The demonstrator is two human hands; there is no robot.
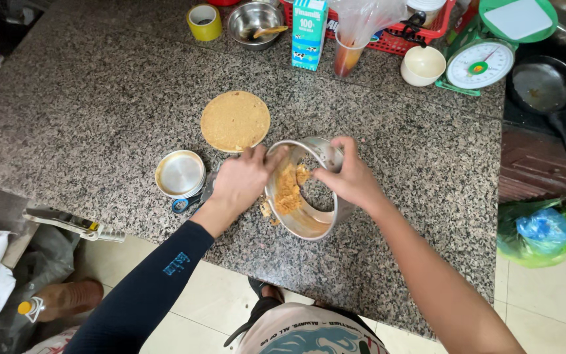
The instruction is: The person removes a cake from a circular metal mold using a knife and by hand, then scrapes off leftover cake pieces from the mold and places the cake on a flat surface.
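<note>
- Centre of frame: metal cake ring (309,219) tipped on edge on the speckled granite counter (99,111), brown crumb (288,190) stuck to its inner wall.
- Left hand (242,180) clasped on the ring's left rim, fingers curled over the edge.
- Right hand (350,178) pinching the right rim, fingers narrow around the metal.
- Just above the hands: round brown crumb disc (235,120) lying flat.
- Left of the left hand: small round metal tin (180,174).
- Upper edge: steel bowl (254,23), milk carton (309,33), white bowl (422,65).
- Upper right: green kitchen scale (486,56), dark pan (545,85).
</note>
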